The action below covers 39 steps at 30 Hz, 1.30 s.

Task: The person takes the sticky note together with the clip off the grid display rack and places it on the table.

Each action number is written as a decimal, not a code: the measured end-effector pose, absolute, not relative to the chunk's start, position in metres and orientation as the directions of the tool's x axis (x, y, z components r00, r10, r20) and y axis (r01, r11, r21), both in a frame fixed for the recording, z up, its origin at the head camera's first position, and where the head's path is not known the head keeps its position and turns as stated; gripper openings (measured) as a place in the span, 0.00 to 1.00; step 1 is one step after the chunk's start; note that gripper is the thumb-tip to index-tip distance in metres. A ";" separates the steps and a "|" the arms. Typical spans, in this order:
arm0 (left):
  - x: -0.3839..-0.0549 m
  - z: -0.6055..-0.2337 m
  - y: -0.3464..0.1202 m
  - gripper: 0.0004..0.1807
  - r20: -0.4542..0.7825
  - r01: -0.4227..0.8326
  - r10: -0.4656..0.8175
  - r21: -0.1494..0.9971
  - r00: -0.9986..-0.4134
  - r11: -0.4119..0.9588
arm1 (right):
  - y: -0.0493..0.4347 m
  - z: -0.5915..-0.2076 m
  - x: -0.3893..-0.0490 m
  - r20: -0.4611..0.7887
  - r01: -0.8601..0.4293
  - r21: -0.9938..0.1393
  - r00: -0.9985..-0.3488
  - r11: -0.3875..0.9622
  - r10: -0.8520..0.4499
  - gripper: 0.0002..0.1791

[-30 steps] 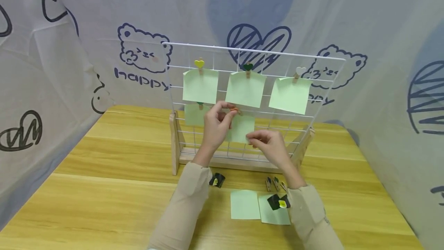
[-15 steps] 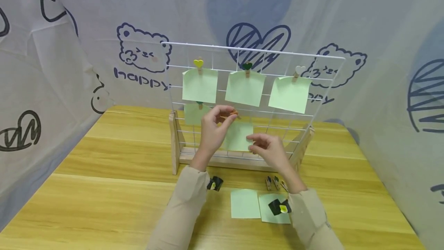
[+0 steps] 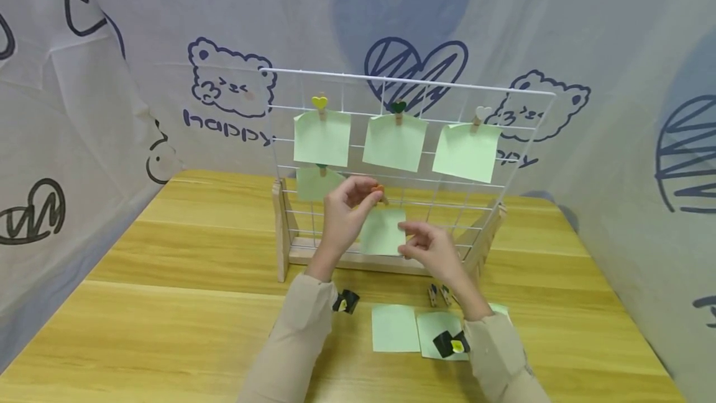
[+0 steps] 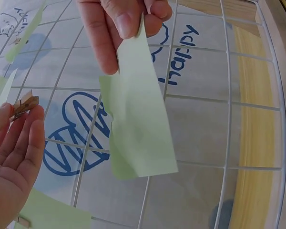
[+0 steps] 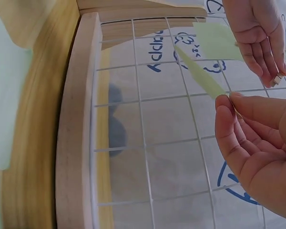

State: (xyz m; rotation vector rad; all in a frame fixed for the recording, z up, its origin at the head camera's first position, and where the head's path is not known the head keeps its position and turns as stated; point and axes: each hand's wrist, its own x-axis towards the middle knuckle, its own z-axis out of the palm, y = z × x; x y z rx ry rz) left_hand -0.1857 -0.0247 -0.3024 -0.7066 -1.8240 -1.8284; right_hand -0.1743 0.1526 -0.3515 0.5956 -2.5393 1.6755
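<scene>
My left hand (image 3: 342, 215) pinches a small wooden clothespin (image 4: 27, 105) with an orange heart on it, in front of the white wire grid (image 3: 431, 204). Just below and to the right, my right hand (image 3: 435, 249) pinches the edge of a pale green paper note (image 3: 381, 232). In the left wrist view the note hangs from those fingertips, apart from the clothespin. Three green notes (image 3: 322, 138) hang in the grid's upper row, under yellow, dark green and white heart clothespins. Another note (image 3: 314, 184), under a green-heart clothespin, hangs below the left one, partly behind my left hand.
The grid stands in a wooden base (image 3: 281, 232) on the wooden table (image 3: 168, 328). Nearer to me lie flat green notes (image 3: 394, 328) and a few loose clothespins (image 3: 433, 295), some partly hidden by my right arm. A printed cloth (image 3: 140, 5) hangs behind.
The green note has moved down, away from the clothespin, held by my right hand. Both hands have lowered slightly, the left still pinching the clothespin.
</scene>
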 end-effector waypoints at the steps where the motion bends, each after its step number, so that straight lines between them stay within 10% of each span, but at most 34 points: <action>1: -0.188 -0.306 -0.025 0.07 0.647 0.646 0.035 0.763 -0.762 -0.026 | 0.152 -0.352 -0.173 0.238 -0.335 -0.878 -0.926 0.343 -0.294 0.19; 39: -0.179 -0.320 -0.030 0.04 0.564 0.560 0.063 0.826 -0.823 -0.068 | 0.149 -0.391 -0.143 0.002 -0.121 -0.962 -0.901 0.246 -0.434 0.18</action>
